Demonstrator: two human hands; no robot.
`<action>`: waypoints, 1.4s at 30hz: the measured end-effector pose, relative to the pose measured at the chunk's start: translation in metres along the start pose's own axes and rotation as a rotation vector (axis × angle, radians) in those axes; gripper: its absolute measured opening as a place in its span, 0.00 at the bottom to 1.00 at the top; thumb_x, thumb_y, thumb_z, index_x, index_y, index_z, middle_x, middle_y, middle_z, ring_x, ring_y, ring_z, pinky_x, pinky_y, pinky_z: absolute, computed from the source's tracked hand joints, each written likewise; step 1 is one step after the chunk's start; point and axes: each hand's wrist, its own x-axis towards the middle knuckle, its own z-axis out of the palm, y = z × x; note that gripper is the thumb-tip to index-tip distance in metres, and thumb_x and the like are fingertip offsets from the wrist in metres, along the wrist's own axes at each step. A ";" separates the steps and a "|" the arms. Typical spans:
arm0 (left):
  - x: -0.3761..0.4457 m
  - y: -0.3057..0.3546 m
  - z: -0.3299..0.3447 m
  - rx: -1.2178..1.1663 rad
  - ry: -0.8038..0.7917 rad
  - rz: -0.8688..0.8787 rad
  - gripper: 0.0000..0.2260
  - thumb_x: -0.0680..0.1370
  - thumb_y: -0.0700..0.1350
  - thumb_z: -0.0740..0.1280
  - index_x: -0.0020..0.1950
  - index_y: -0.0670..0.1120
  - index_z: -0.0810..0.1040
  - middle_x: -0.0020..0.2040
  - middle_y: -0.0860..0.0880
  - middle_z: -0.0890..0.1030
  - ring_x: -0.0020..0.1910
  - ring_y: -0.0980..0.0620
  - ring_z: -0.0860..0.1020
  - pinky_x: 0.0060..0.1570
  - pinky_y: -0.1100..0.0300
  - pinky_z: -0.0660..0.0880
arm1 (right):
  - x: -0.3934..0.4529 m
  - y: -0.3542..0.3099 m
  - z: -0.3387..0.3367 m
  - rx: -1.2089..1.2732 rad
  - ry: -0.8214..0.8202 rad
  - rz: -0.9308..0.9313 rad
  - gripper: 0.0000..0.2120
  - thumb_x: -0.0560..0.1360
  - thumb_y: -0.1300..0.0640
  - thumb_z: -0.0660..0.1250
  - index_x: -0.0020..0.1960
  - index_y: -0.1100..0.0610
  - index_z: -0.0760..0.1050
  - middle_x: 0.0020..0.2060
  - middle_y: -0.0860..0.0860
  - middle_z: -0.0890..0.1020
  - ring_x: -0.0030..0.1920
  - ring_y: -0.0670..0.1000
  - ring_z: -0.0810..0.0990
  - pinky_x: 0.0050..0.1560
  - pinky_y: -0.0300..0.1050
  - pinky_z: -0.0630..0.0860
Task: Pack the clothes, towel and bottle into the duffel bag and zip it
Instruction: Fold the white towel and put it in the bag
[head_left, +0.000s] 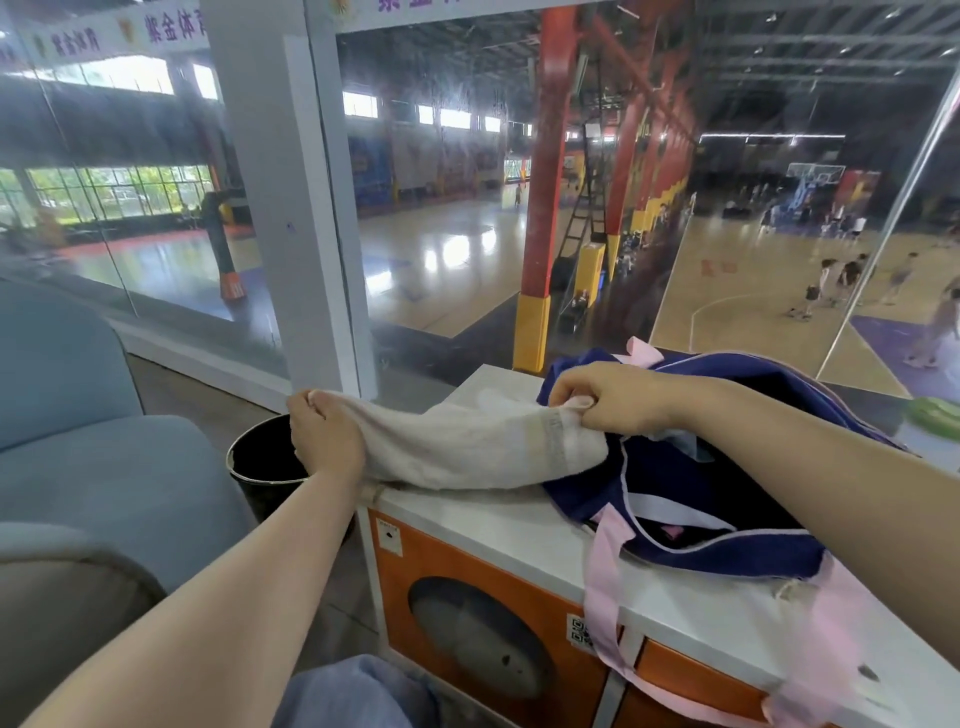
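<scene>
Head view shows a cream, fluffy cotton towel (462, 447) held stretched between the two hands over the edge of a white-topped table (498, 525) with an orange front. The left hand (324, 436) is closed around one end of the towel, just above a black round bin (265, 462) that stands on the floor beside the table. The right hand (613, 397) pinches the other end, with the fingers curled into the cloth, right at the mouth of a navy fabric duffel bag (727, 525) with pink straps. The bag lies on the table with its zip open, and some light blue and pink cloth is seen inside, so it is judged that clothes are already packed. The towel end by the right hand already hangs over the bag opening. No bottle is seen.

The step in hand seems to be the packing of the towel. For the next move, the long towel probably has to be folded or gathered first, and then pushed down into the opening while the soft rim is kept apart.
</scene>
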 end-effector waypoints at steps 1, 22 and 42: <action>0.001 0.004 0.000 -0.039 0.008 0.039 0.09 0.83 0.50 0.51 0.52 0.48 0.67 0.51 0.44 0.76 0.49 0.44 0.74 0.52 0.52 0.70 | 0.002 0.000 -0.005 -0.059 0.082 0.018 0.16 0.73 0.64 0.58 0.41 0.42 0.72 0.43 0.40 0.75 0.49 0.47 0.74 0.46 0.40 0.67; 0.062 0.192 0.030 -0.154 -0.044 0.383 0.03 0.83 0.41 0.51 0.51 0.43 0.62 0.38 0.56 0.62 0.46 0.52 0.66 0.37 0.76 0.64 | 0.046 -0.013 -0.125 0.468 1.194 0.167 0.14 0.72 0.65 0.59 0.46 0.53 0.82 0.40 0.47 0.81 0.38 0.48 0.78 0.36 0.37 0.75; 0.019 0.179 -0.010 -0.424 0.103 0.485 0.06 0.83 0.44 0.52 0.50 0.45 0.67 0.40 0.58 0.69 0.36 0.68 0.69 0.42 0.74 0.66 | -0.023 -0.036 -0.099 0.543 1.405 -0.086 0.07 0.74 0.61 0.59 0.41 0.57 0.75 0.31 0.44 0.72 0.31 0.40 0.66 0.33 0.33 0.65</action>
